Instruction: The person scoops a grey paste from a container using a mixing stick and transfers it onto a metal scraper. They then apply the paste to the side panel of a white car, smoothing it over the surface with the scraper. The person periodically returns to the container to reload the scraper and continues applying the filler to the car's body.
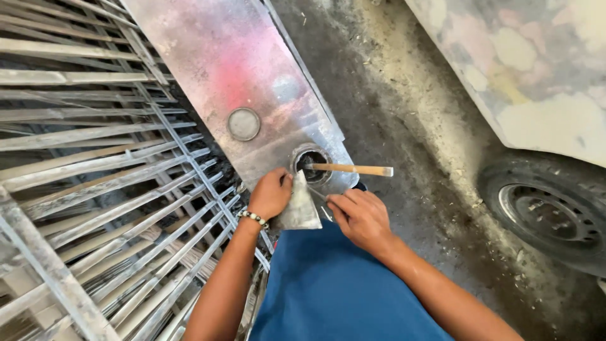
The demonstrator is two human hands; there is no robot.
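Observation:
My left hand (269, 192), with a bead bracelet at the wrist, pinches the top of a grey putty-smeared scraper blade (302, 206). My right hand (361, 216) rests just right of the blade, its fingers curled at the blade's lower edge. Both hands sit at the near end of a long grey metal panel (233, 69) with a pink patch. A small open can (310, 161) stands on that end, and a wooden stick (352, 169) lies across its rim, pointing right.
A round cap (243, 124) sits on the panel. A metal grille rack (95, 189) fills the left side. To the right are a dusty concrete floor (410, 126), a sanded car body (536, 69) and its tyre (549, 208). My blue clothing (328, 290) is below.

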